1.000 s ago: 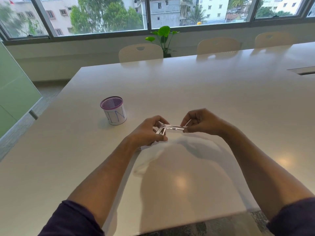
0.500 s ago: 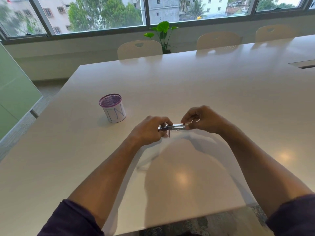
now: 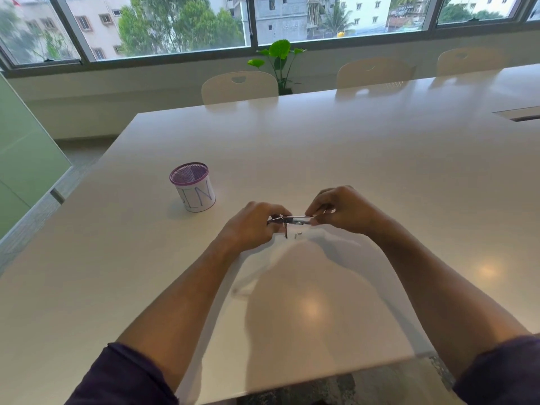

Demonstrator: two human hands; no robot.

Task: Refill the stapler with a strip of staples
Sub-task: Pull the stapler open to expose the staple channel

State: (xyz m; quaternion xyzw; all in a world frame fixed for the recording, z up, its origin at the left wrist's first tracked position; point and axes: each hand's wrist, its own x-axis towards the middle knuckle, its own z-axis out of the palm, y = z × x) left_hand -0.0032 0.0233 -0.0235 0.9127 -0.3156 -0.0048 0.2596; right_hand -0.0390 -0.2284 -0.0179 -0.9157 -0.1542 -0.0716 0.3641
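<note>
Both hands hold the stapler (image 3: 292,220) just above the white bench (image 3: 350,159), roughly level: left hand (image 3: 251,226) grip closed on its left end, right hand (image 3: 342,210) grip pinching its right end. A purple mesh cup (image 3: 193,187) stands on the bench, left of the hands. Staple strip too small to make out.

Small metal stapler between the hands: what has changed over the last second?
The small metal stapler, spread open in a V a second ago, now looks folded nearly flat. The left hand and right hand have kept their grip on its two ends throughout, just above the white table. Whether staples went in is too small to tell. The purple mesh cup stayed put.
</note>
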